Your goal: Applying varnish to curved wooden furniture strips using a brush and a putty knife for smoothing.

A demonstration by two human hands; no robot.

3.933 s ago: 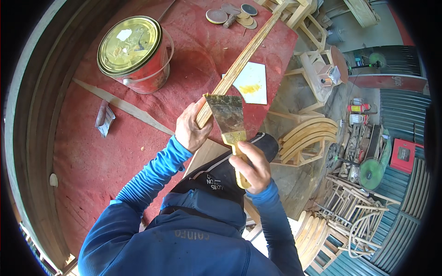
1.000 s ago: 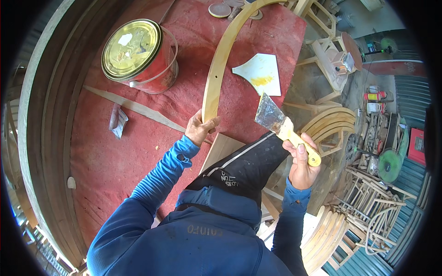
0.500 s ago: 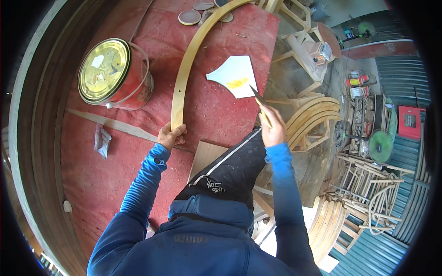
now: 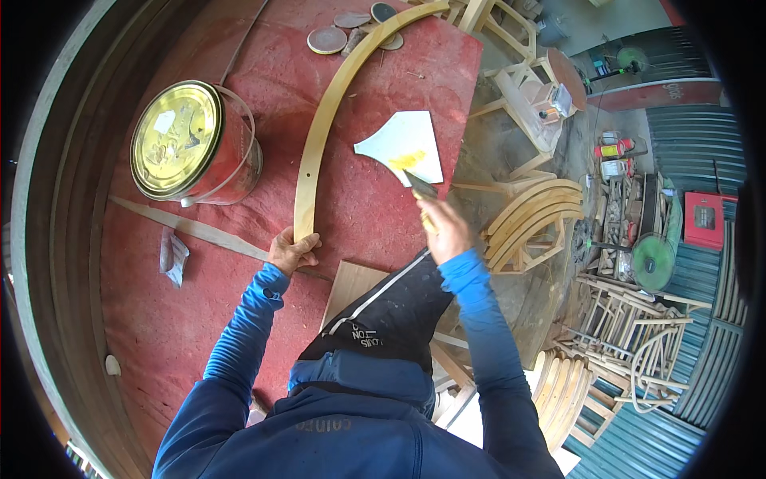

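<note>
My left hand (image 4: 293, 251) is closed round the near end of a long curved wooden strip (image 4: 312, 152), which arcs away to the far right over the red-covered table. A small dark hole shows in the strip's face. My right hand (image 4: 447, 227) grips a putty knife (image 4: 420, 186) by its light handle. The knife's dark blade tip meets the lower edge of a white board (image 4: 413, 136). On that board lies a smear of yellow paste (image 4: 408, 160), just beyond the blade.
A red bucket with a gold lid (image 4: 177, 140) stands at the left on the red table cover (image 4: 231, 319). Several round discs (image 4: 327, 41) lie at the far edge. Curved wooden pieces (image 4: 531, 211) are stacked at the right. A crumpled wrapper (image 4: 173, 259) rests beside the left forearm.
My right hand has moved left and nearer to me, taking the knife blade along the board toward the yellow paste. My left hand keeps its grip on the strip.
</note>
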